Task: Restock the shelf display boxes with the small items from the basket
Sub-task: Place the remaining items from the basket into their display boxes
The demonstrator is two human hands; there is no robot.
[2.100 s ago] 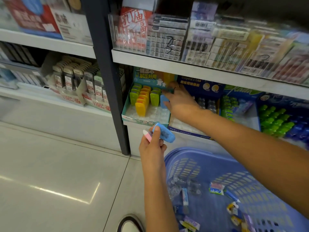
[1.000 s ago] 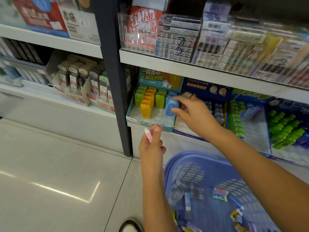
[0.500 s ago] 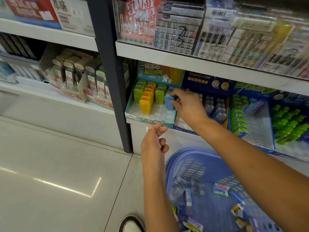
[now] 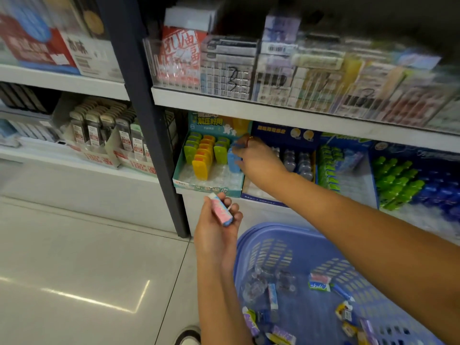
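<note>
On the lower shelf a teal display box (image 4: 196,186) holds upright green, orange and yellow items in rows. My right hand (image 4: 256,159) reaches into its right side and pinches a blue item (image 4: 232,161) standing in the tray. In front of the shelf edge my left hand (image 4: 219,221) grips a small pink and blue item (image 4: 221,210). Below, on the floor, stands a blue plastic basket (image 4: 271,247) with several small packets loose inside.
A dark shelf post (image 4: 154,135) rises just left of the teal box. More display boxes stand to the right: a dark blue one (image 4: 286,135) and one with green and blue items (image 4: 403,180). A shoe tip (image 4: 188,336) shows at the bottom on the tiled floor.
My right hand carried the blue item from my left hand up into the teal box and set it upright there. My left hand turned palm up, showing the pink item.
</note>
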